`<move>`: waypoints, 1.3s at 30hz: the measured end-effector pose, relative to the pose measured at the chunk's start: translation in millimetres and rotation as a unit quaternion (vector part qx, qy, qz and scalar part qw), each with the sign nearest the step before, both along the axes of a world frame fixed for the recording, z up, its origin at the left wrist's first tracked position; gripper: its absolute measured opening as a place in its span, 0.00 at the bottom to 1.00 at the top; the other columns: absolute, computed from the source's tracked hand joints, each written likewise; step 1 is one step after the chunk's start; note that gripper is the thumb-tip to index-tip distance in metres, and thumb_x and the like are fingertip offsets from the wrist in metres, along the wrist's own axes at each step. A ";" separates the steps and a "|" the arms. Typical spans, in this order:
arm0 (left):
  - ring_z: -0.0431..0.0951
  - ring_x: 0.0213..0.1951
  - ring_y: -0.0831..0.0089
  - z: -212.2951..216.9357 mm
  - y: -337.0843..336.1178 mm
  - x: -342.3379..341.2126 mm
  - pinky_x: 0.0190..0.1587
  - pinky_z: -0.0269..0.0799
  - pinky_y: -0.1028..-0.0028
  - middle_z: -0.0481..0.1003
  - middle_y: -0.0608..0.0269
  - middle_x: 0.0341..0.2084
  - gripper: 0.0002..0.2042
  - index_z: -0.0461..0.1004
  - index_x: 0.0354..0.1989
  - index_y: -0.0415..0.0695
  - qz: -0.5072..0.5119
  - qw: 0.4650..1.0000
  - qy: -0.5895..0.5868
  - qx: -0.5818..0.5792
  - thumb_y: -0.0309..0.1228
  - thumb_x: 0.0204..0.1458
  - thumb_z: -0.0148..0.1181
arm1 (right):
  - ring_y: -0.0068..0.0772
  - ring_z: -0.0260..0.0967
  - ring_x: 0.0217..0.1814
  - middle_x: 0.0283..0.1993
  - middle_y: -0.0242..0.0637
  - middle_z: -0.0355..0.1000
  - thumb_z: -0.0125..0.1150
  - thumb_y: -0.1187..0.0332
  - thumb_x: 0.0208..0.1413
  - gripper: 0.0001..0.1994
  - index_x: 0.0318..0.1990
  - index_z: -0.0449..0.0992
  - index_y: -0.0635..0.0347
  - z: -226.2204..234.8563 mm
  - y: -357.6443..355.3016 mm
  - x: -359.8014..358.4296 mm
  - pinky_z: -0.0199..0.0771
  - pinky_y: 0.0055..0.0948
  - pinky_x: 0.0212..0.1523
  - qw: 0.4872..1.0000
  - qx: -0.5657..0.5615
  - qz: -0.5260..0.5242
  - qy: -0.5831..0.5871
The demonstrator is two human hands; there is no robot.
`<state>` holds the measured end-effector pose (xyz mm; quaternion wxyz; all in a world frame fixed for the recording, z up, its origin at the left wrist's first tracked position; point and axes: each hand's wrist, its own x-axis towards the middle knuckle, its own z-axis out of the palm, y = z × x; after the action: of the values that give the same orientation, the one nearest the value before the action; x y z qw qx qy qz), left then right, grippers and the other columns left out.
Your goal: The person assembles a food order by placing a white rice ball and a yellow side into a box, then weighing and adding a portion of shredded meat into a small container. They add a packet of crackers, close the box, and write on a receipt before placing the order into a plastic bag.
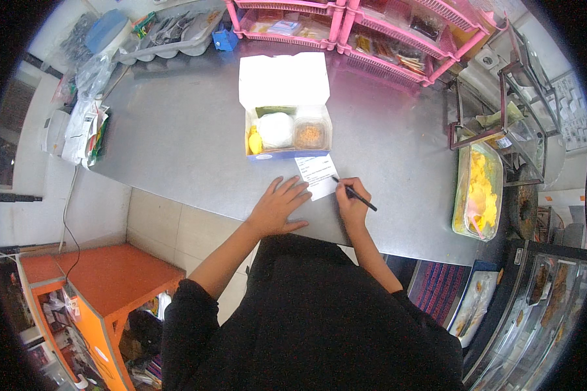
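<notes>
A small white printed slip of paper (316, 174) lies on the steel table, its far edge against the front of an opened meal box (285, 155). My left hand (278, 207) rests flat with fingers spread, its fingertips at the slip's left edge. In my right hand (353, 203) is a black pen (362, 198), its tip close to the slip's right edge. Inside the box sit a white rounded mound (276, 130), a clear tub of orange-brown crumbly food (310, 134) and a small yellow item (255, 139). The box's white lid (284, 79) stands raised at the back.
Pink tiered racks (398, 58) with packets line the table's back. At the right edge stands a clear container of yellow food (479, 189) beside a dark metal rack (502, 124). A grey tray (176, 36) and plastic-wrapped packets (91, 137) are at left. An orange stool (117, 280) stands below.
</notes>
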<state>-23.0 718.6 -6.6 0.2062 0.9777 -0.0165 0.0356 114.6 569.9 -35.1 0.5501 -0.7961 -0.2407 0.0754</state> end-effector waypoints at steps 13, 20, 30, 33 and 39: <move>0.63 0.53 0.59 -4.7 -8.1 -13.8 0.57 0.54 0.61 0.65 0.50 0.49 0.24 0.64 0.49 0.41 0.201 0.918 -0.021 -0.342 0.44 0.49 0.53 | 0.39 0.69 0.35 0.35 0.38 0.72 0.58 0.72 0.44 0.10 0.37 0.73 0.54 7.0 8.2 16.4 0.69 0.33 0.37 0.894 -0.110 0.257 -0.350; 0.74 0.34 0.73 1.4 8.7 -52.2 0.39 0.70 0.74 0.74 0.60 0.33 0.14 0.69 0.43 0.39 0.360 0.482 0.008 -0.798 0.36 0.56 0.46 | 0.42 0.68 0.39 0.34 0.41 0.70 0.63 0.73 0.40 0.11 0.28 0.65 0.56 49.0 54.1 -61.1 0.66 0.34 0.41 0.879 -0.050 0.446 -0.163; 0.73 0.31 0.76 41.3 208.8 -215.2 0.37 0.69 0.75 0.74 0.63 0.26 0.14 0.71 0.42 0.38 0.424 0.817 0.046 -0.389 0.35 0.54 0.51 | 0.18 0.56 0.24 0.21 0.30 0.61 0.64 0.72 0.44 0.15 0.26 0.58 0.56 81.5 328.7 -165.8 0.59 0.22 0.24 0.897 -0.003 0.421 0.136; 0.69 0.22 0.76 54.5 300.9 -258.6 0.27 0.65 0.75 0.70 0.59 0.17 0.11 0.73 0.32 0.37 0.611 0.661 -0.094 -0.426 0.35 0.52 0.53 | 0.20 0.58 0.19 0.16 0.33 0.61 0.64 0.70 0.45 0.14 0.25 0.59 0.57 100.5 450.0 -217.1 0.60 0.25 0.20 0.912 0.078 0.401 -0.022; 0.68 0.20 0.70 70.0 501.8 -323.9 0.25 0.63 0.72 0.69 0.54 0.17 0.11 0.69 0.30 0.36 0.721 0.559 -0.389 -0.124 0.32 0.55 0.47 | 0.48 0.66 0.23 0.21 0.45 0.67 0.59 0.69 0.47 0.09 0.29 0.64 0.59 131.9 690.7 -322.8 0.63 0.36 0.23 0.869 0.163 0.441 -0.156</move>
<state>-346.9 1220.4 63.3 0.2044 0.5192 0.6203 0.5512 -208.3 1260.7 96.9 0.5365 -0.5076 -0.6584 0.1453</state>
